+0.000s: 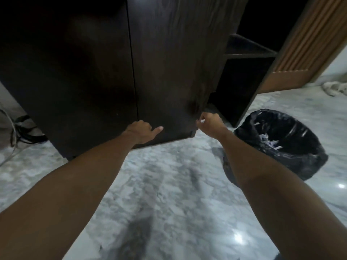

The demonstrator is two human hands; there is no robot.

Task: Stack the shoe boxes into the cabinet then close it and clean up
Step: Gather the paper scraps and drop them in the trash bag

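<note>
A dark wooden cabinet [84, 72] fills the upper half of the view. Its left door looks flush; the right door [178, 62] stands slightly ajar, with dark shelves [247, 53] showing past its right edge. My left hand [141, 131] rests against the lower part of the right door, fingers curled and thumb pointing right. My right hand [210, 122] is at the door's lower right edge and pinches a small white scrap of paper [201, 121]. No shoe boxes are visible; the cabinet's inside is dark.
A bin lined with a black bag [281, 143], holding white paper scraps, stands on the marble floor [169, 184] to the right. Dark cables [24, 128] lie at the left. A ribbed wooden panel [309, 34] and a white cloth [334, 89] are at the far right.
</note>
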